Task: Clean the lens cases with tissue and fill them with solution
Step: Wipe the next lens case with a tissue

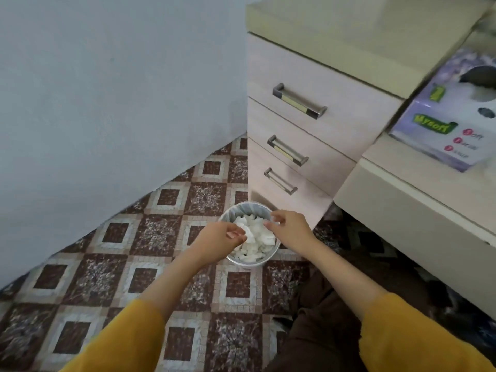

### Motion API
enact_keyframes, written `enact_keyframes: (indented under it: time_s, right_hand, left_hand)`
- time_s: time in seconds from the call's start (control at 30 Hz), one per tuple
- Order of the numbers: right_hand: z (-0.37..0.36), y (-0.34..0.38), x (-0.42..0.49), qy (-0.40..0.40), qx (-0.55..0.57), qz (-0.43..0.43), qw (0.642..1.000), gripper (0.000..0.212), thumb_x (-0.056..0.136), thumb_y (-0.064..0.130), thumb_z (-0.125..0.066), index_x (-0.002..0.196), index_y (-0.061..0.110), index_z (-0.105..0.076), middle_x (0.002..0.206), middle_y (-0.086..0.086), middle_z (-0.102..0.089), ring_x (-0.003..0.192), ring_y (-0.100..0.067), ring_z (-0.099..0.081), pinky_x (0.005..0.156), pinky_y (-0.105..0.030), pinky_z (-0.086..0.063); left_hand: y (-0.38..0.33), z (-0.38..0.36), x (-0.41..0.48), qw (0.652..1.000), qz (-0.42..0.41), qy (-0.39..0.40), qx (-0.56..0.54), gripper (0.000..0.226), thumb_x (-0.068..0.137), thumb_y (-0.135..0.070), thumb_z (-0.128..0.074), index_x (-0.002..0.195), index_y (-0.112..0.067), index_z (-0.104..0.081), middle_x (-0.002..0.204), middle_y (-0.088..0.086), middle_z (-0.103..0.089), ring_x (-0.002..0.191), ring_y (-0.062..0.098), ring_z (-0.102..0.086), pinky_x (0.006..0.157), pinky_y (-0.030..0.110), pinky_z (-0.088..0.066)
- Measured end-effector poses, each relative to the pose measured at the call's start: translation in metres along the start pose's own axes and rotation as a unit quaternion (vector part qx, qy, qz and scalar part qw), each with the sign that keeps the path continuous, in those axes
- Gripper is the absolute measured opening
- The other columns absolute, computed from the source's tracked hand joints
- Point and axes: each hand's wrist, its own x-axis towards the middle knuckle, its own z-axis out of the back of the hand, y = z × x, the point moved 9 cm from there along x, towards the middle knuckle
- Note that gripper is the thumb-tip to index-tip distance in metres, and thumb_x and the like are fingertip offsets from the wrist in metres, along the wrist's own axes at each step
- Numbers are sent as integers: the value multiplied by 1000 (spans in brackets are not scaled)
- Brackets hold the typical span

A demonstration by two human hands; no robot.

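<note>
Crumpled white tissues [255, 238] were seen heaped in one small round bin [249, 262], filled almost to its rim. The bin was set on the patterned floor [166, 200], just beside the lower corner of a drawer unit [316, 122]. Two hands were held over the pile: the left hand [222, 237] at the pile's left edge and the right hand [292, 226] above the rim on the right. The fingers [237, 238] of both were curled, with the tips drawn close to the thumbs. Whether a scrap of tissue was pinched in either could not be told. Open floor was left to the left of the bin and in front of it, bounded further left by a pale blue wall [107, 89]. To the right, the room was closed off by the unit. Three drawers were counted, each fitted with one metal handle [299, 101]. One tissue box [442, 124] was stood on the desk [402, 208] at the right, near its front edge. Two yellow sleeves [118, 345] were seen at the bottom.
</note>
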Motion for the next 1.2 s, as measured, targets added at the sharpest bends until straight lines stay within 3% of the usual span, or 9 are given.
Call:
enact_keyframes:
  time_s: [0.13, 0.33, 0.4, 0.47, 0.53, 0.67, 0.87, 0.93, 1.2]
  right_hand:
    - [52, 27, -47, -47, 7, 62, 997, 47, 86, 35, -61, 127, 12, -53, 118, -4, -61, 106, -16, -56, 90, -24, -41]
    - [156, 46, -121, -144, -24, 116, 982, 45, 88, 37, -59, 126, 15, -54, 120, 2, -60, 112, -11, -53, 91, -20, -38]
    - [192, 45, -144, -188, -56, 123, 973, 43, 87, 37, -59, 123, 14, -57, 120, 0, -62, 111, -13, -55, 93, -24, -40]
    - [224, 39, -164, -222, -82, 119, 964, 43, 87, 37, -59, 123, 12, -58, 121, -2, -62, 110, -14, -56, 96, -26, -41]
    - [253, 28, -183, -254, -104, 112, 955, 43, 88, 37, -58, 122, 11, -59, 120, -3, -63, 109, -15, -57, 95, -27, -41]
    - [300, -7, -217, -303, -138, 61, 941, 43, 89, 38, -56, 124, 12, -57, 122, -2, -61, 112, -16, -55, 95, -27, -40]
    - [341, -75, -255, -338, -146, -30, 929, 43, 90, 41, -53, 126, 16, -55, 124, 2, -59, 116, -15, -50, 96, -28, -37]
    - [349, -94, -265, -346, -147, -56, 925, 43, 90, 40, -53, 126, 16, -54, 125, 2, -58, 117, -15, -49, 96, -28, -37]
    - [372, -144, -299, -401, -113, -107, 903, 38, 90, 34, -54, 123, 14, -57, 128, 0, -57, 120, -16, -47, 98, -26, -33]
  left_hand:
    - [-54, 10, -22, 997, -67, -13, 32, 24, 89, -31, -58, 107, -19, -68, 101, -4, -69, 83, 3, -58, 74, 16, -42]
    - [-160, 21, -42, 980, -188, -28, 56, 24, 88, -32, -59, 108, -23, -67, 98, -11, -67, 75, -12, -53, 66, 0, -39]
    - [-197, 22, -45, 973, -219, -33, 58, 23, 87, -33, -60, 107, -24, -67, 95, -13, -66, 76, -11, -54, 70, 2, -42]
    - [-233, 21, -47, 966, -251, -38, 52, 22, 86, -31, -61, 105, -23, -68, 93, -12, -67, 82, -2, -60, 80, 15, -48]
    - [-269, 16, -48, 956, -286, -35, 51, 21, 86, -28, -62, 104, -21, -69, 96, -9, -68, 86, 4, -62, 85, 22, -48]
    - [-330, -5, -46, 941, -332, -17, 57, 21, 87, -30, -61, 105, -22, -69, 97, -10, -66, 86, 2, -59, 73, 5, -39]
    - [-390, -50, -32, 925, -375, 14, 58, 21, 87, -28, -60, 106, -21, -68, 102, -7, -66, 77, -5, -54, 67, 1, -37]
    - [-404, -64, -26, 920, -386, 18, 58, 22, 88, -25, -59, 107, -18, -67, 107, -5, -65, 78, -3, -54, 68, 6, -37]
    - [-430, -113, 10, 906, -410, 24, 102, 35, 92, -20, -53, 126, -13, -55, 138, 4, -48, 125, 14, -43, 105, 20, -27]
